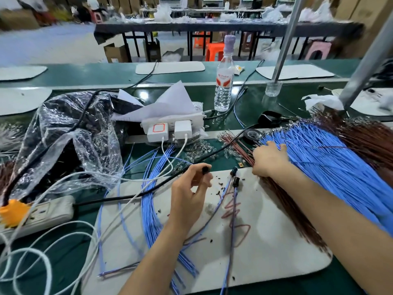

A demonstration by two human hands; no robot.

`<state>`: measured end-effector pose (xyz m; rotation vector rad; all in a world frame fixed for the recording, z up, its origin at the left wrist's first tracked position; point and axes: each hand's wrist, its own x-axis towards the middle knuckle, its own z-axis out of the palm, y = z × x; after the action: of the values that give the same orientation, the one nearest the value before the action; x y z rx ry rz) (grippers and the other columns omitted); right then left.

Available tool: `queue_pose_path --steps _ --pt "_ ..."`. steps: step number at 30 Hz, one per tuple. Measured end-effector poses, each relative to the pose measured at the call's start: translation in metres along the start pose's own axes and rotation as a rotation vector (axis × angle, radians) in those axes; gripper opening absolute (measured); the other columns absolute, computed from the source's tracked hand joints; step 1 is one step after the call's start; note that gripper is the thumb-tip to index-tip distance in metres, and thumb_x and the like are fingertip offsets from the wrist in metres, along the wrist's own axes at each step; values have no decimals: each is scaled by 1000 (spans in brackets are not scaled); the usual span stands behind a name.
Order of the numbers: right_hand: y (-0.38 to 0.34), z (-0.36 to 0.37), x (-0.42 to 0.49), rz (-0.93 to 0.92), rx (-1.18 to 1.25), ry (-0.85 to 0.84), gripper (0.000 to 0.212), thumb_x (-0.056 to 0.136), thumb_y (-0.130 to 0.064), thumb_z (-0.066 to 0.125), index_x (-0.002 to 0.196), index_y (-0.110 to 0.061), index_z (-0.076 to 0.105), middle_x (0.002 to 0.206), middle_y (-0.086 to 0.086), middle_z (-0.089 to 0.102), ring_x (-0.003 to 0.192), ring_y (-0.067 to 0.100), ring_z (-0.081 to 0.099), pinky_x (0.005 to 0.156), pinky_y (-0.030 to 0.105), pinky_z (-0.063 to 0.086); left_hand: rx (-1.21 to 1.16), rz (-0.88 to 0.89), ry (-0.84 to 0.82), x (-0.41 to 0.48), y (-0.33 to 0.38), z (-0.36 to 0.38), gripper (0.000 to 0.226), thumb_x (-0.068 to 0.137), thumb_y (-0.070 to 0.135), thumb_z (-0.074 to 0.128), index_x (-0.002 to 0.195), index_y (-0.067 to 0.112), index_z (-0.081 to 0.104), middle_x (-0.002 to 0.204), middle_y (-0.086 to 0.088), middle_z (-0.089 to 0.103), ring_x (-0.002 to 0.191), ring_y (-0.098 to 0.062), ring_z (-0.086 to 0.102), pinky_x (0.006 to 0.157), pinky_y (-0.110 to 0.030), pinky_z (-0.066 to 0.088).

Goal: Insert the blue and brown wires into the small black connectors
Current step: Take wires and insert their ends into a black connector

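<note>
Left hand (189,188): pinches a black connector (205,169), worktop centre.
Right hand (269,159): nearer the wires, fingers down in the blue wires (319,162) at the connector's 3 o'clock; whether it grips one cannot be told.
Bundle axis: 10 to 4 o'clock. Brown wires (361,137) lie beyond.

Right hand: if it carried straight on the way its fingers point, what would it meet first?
The right hand points away from the person at the blue wires, whose tips it seems to touch now. Beyond them probably lies the black tape roll, though depth is unclear.
</note>
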<state>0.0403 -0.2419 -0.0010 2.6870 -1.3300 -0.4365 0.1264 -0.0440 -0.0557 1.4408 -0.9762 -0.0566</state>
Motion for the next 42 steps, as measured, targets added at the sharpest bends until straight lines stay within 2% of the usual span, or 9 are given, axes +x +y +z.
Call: queue_pose_path --steps 6,10,14,18,20,24,29,38,42 --pt "2 -5 -6 1 57 34 24 82 -23 57 70 -13 40 118 11 55 130 28 33 103 44 28 7 35 -30 0 3 -1 13 90 18 57 102 19 62 80 7 67 74 -10 66 70 -30 55" --pt "15 -25 -17 42 378 121 27 91 -24 44 71 -6 38 95 15 61 91 31 51 71 33 37 22 27 -36 0 3 -1 13 92 17 52 102 21 60 87 1 68 84 -13 65 76 -25 49" --pt "25 -39 -40 -18 803 40 18 95 -16 41 80 -5 44 59 4 57 60 22 46 59 28 33 -92 -1 -93 -2 2 1 17 95 11 46 102 20 58 93 1 69 90 -14 65 81 -24 48" --pt "1 -33 -89 -300 1160 889 7 95 -22 52 89 -19 51 46 -9 50 40 4 42 42 10 26 -124 -1 -111 -2 1 4 18 95 9 44 104 17 58 103 4 69 88 -17 65 78 -33 53" --pt "-21 -23 -101 -441 1235 1006 5 96 -25 52 98 -21 56 49 -5 48 40 9 42 42 16 29 -137 -22 -80 -2 -1 5 17 96 10 42 104 14 56 104 5 69 86 -16 65 76 -31 53" --pt "-50 11 -82 -529 1153 654 15 94 -19 59 102 -12 69 50 -6 56 46 12 51 50 25 42 -180 -83 -20 -1 0 5 17 97 13 40 104 16 55 101 9 68 82 -14 64 74 -27 52" --pt "-56 39 -65 -611 1125 529 19 89 -29 62 89 -15 74 47 -20 47 46 1 47 47 15 33 -252 -154 10 2 1 3 14 94 14 43 99 16 56 112 2 69 80 -15 62 66 -26 48" --pt "-44 46 -60 -604 1156 -17 18 88 -20 68 71 -22 72 50 -11 62 48 -1 53 53 14 40 -530 -277 195 9 -6 -3 11 93 14 53 94 6 60 87 -3 70 69 -13 61 66 -24 53" --pt "-41 44 -60 -541 1496 -114 22 92 -16 62 73 -20 72 47 -1 61 35 6 41 39 14 32 -441 -232 324 12 -4 -8 16 91 19 49 97 11 62 92 0 70 73 -12 64 69 -23 54"
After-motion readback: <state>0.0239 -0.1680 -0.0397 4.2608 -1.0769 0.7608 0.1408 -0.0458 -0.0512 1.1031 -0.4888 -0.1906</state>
